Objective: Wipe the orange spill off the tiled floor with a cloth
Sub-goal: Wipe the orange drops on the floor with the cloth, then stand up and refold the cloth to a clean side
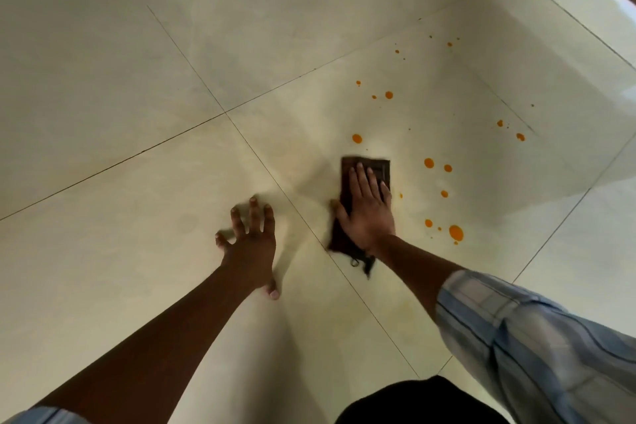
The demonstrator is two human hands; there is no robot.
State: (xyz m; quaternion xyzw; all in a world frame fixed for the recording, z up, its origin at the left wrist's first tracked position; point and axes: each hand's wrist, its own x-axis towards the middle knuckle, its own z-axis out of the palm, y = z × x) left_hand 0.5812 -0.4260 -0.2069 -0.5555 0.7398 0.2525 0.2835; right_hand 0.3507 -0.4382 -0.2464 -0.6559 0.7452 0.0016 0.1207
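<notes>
1. Bracing on the pale tiled floor (103,79): left hand (253,237), fingers spread, fingertips and thumb planted on the tile, holding nothing.
2. One diagonal grout line runs between the two hands.
3. Dark brown cloth (383,170) lies flat on the tile right of that line. Its near end is bunched by the wrist, with a small loop trailing.
4. Right hand (366,213) lies flat on the cloth, fingers straight, pressing it down. A blue checked sleeve (516,337) is pushed up the forearm.
5. Orange spill (456,232): drops scattered right of the cloth and beyond it, none touching it. The largest blob sits right of the wrist, and a faint yellowish film shows around the cloth.
</notes>
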